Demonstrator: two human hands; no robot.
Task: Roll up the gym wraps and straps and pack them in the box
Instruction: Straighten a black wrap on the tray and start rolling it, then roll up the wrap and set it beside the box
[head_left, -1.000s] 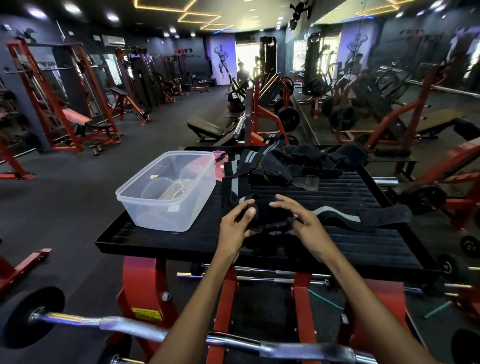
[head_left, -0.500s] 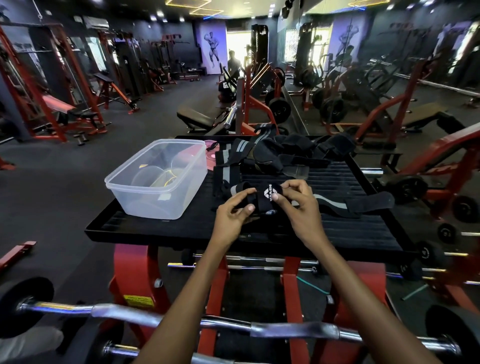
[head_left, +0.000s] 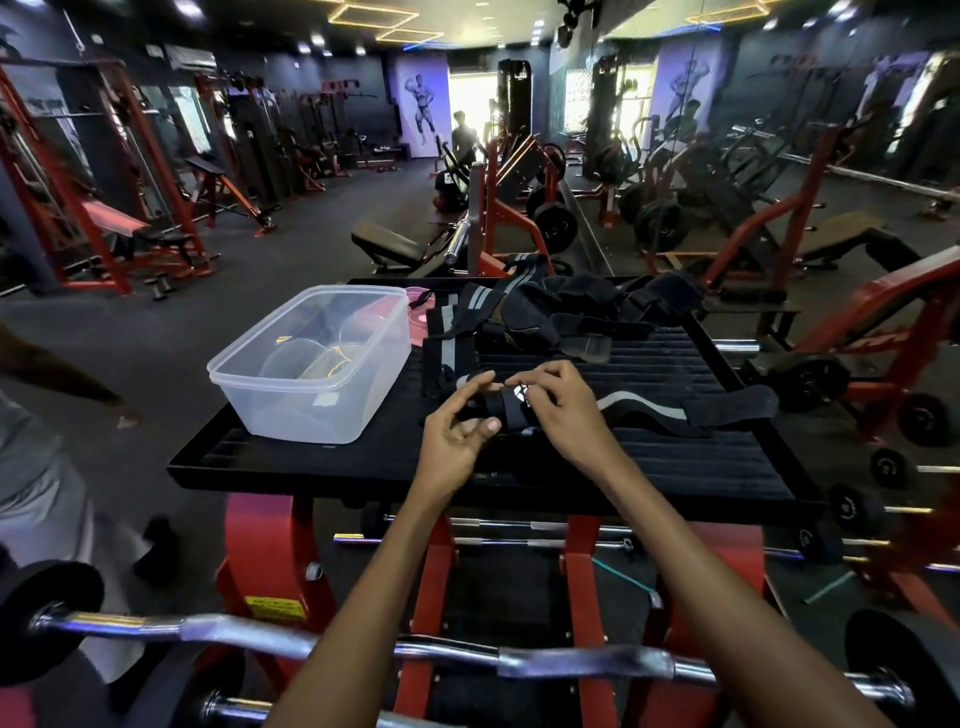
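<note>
Both hands hold a black wrist wrap (head_left: 501, 405) with a white logo, partly rolled, just above the black ribbed platform (head_left: 675, 457). My left hand (head_left: 457, 431) pinches its left end. My right hand (head_left: 558, 405) curls over the roll's right side. The wrap's loose tail with a grey stripe (head_left: 675, 410) trails right across the platform. A clear plastic box (head_left: 317, 364) stands at the platform's left. A heap of black wraps and straps (head_left: 561, 312) lies at the back.
A pink disc (head_left: 418, 319) lies between the box and the heap. The platform sits on a red frame (head_left: 260, 561). A chrome curl bar (head_left: 311, 639) crosses below my arms. Gym machines and benches surround the platform; a person stands far back.
The wrap went from pressed flat on the platform to lifted and turned, its white logo now showing. Both hands closed in around the roll. The camera tilted slightly.
</note>
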